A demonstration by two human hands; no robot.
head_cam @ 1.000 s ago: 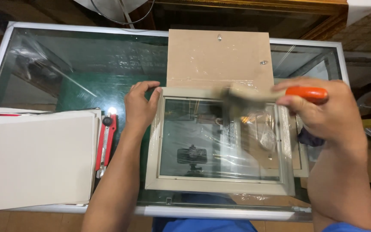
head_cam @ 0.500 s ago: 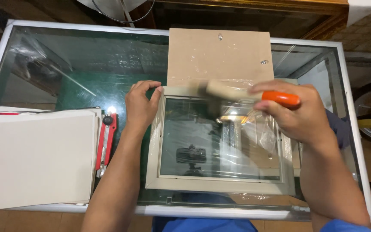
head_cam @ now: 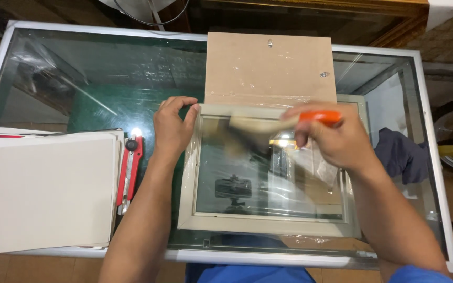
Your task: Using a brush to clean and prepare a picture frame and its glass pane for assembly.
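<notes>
A pale picture frame [head_cam: 260, 222] with a glass pane lies flat on the glass-topped table [head_cam: 79, 78], partly wrapped in clear plastic film. My left hand [head_cam: 171, 128] presses on the frame's upper left corner. My right hand [head_cam: 336, 141] grips the orange handle of a brush [head_cam: 318, 116]; its blurred pale bristles [head_cam: 250, 128] sweep across the top of the pane. A brown backing board [head_cam: 271, 68] lies just behind the frame.
A red utility knife [head_cam: 129, 170] lies left of the frame, beside a stack of white boards [head_cam: 43, 191] at the table's left front. A dark cloth [head_cam: 402, 154] shows at the right, seen through the glass top.
My right hand has swept the brush leftward across the top of the pane. The left hand has stayed on the frame's corner.
</notes>
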